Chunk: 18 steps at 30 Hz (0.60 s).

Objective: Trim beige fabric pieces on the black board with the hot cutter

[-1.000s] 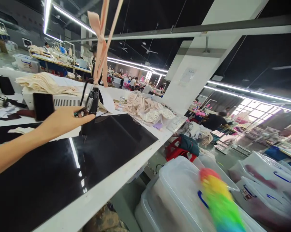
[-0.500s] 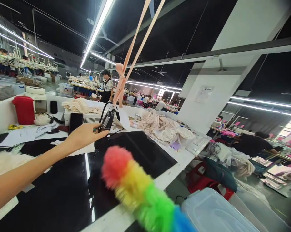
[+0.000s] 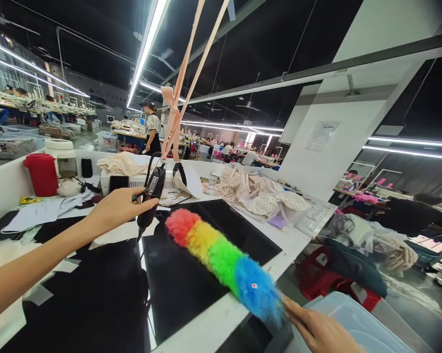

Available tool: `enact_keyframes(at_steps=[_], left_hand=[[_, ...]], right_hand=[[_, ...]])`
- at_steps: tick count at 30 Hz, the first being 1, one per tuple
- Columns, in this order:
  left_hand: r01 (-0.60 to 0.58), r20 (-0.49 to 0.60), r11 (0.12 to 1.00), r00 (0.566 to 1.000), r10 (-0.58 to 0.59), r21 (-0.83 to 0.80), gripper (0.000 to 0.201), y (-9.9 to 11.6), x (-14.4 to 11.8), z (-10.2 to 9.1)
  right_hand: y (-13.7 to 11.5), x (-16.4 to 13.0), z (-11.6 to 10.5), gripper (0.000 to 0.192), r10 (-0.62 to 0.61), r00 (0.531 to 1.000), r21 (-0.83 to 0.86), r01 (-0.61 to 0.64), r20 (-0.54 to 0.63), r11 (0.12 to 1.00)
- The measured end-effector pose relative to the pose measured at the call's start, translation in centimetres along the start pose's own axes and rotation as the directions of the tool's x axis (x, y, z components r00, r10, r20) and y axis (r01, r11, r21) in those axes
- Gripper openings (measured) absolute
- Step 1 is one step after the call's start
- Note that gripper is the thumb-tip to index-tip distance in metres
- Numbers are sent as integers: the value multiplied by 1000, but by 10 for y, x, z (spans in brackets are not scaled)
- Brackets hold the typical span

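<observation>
My left hand (image 3: 116,208) reaches over the glossy black worktable (image 3: 96,294) and touches a black hand tool (image 3: 151,193) that hangs from peach fabric straps (image 3: 180,88); whether the fingers grip it is unclear. My right hand (image 3: 318,331) at the lower right holds the handle end of a rainbow feather duster (image 3: 221,260). The duster lies slanted over the table's near right edge, its red tip pointing toward the hanging tool.
A red container (image 3: 41,173), papers (image 3: 40,212), a black phone (image 3: 118,183) and a white box with beige fabric (image 3: 123,164) line the table's back. A pile of beige garments (image 3: 257,193) lies to the right. A clear plastic bin (image 3: 356,326) stands below my right hand. People work in the background.
The view swung left and up. The duster rose from beside the plastic bins at lower right onto the table, and my right hand came into sight. My left hand stayed at the hanging tool.
</observation>
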State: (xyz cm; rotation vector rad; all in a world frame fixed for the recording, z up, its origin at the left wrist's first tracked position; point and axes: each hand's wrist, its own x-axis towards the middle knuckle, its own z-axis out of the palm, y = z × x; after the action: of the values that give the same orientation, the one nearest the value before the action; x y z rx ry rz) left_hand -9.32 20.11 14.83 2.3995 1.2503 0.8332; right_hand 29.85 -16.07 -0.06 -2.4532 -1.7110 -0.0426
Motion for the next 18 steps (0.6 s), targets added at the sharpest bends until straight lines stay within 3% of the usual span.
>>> enact_keyframes(at_steps=[3, 5, 9, 15, 18], left_hand=[[-2, -4, 1000, 1000, 2, -7, 71, 3, 0, 1], [-20, 0, 1000, 1000, 20, -4, 68, 3, 1, 3], [-74, 4, 997, 997, 74, 6, 62, 3, 3, 5], [-78, -14, 996, 997, 79, 43, 61, 6, 9, 7], [-72, -21, 995, 997, 73, 66, 60, 9, 10, 8]], right_hand=[[13, 22, -4, 57, 151, 988, -45, -151, -15, 987], [18, 31, -4, 56, 181, 982, 21, -181, -47, 983], [15, 34, 2, 54, 83, 995, 155, -75, -46, 985], [-26, 41, 21, 52, -116, 993, 13, 115, 34, 993], [-40, 60, 28, 54, -86, 996, -85, 88, 18, 992]])
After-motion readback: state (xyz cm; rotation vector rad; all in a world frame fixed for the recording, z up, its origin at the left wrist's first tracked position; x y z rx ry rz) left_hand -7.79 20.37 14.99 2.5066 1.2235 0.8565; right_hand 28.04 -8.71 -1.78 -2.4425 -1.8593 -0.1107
